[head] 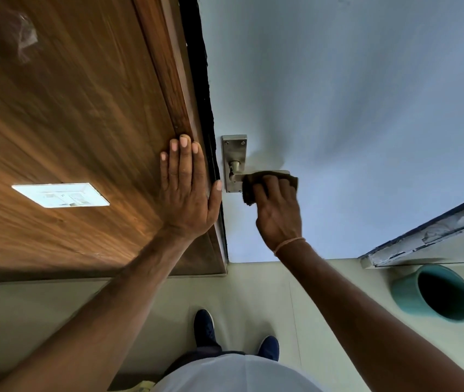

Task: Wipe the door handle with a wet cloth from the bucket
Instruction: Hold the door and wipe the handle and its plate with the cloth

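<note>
A steel lever door handle (235,165) on a rectangular backplate is fixed to the pale grey-blue door (352,108). My right hand (278,210) grips a dark brown cloth (253,185) and presses it around the lever, hiding most of the lever's length. My left hand (187,190) lies flat, fingers spread, on the wooden panel (69,108) just left of the door edge, holding nothing. A teal bucket (434,292) stands on the floor at the lower right; its inside looks dark.
A white switch plate (61,195) sits on the wooden panel at the left. A second door edge or frame (428,236) slants in at the right above the bucket. My blue shoes (204,326) stand on pale floor tiles below the handle.
</note>
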`<state>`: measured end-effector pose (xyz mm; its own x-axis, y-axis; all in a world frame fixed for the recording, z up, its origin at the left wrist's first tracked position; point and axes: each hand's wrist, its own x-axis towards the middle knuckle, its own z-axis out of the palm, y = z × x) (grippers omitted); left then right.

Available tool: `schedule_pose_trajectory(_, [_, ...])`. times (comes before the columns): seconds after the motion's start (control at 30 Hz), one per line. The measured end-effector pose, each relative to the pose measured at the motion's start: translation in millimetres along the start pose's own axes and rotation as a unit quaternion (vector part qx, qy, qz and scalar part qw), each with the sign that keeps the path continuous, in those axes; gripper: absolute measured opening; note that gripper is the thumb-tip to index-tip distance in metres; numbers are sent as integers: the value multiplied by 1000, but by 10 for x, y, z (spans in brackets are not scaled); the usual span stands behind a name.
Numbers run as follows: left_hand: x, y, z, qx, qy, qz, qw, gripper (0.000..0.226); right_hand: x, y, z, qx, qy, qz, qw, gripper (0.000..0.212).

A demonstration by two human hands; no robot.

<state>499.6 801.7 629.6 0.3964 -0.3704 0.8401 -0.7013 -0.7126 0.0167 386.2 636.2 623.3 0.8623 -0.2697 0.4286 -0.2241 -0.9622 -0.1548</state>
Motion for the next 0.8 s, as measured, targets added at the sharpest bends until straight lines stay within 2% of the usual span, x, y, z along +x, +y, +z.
schedule_pose_trajectory(0.1, [-5,-15,-2,-2,-3,0,1000,79,37,-105,26,-18,-9,-43,999,37])
schedule_pose_trajectory(0.27, [-2,2,2,3,-4,-4,1000,81,-131,391,-45,11,12,83,996,38])
schedule_pose_trajectory(0.33, [-4,38,1,1,-6,-13,1000,83,-134,371,-64,5,11,98,995,37])
schedule_pose_trajectory(0.53, [-6,70,-3,-6,-11,-21,1000,81,15,-180,8,-12,-17,21,1000,25])
schedule_pose_trajectory(0.63, [-6,31,-22,0,-14,-12,1000,80,-37,125,-37,15,-15,51,998,30])
schedule_pose_trajectory(0.8, [0,71,-50,1,-16,-22,1000,80,-150,575,-135,27,36,122,991,36])
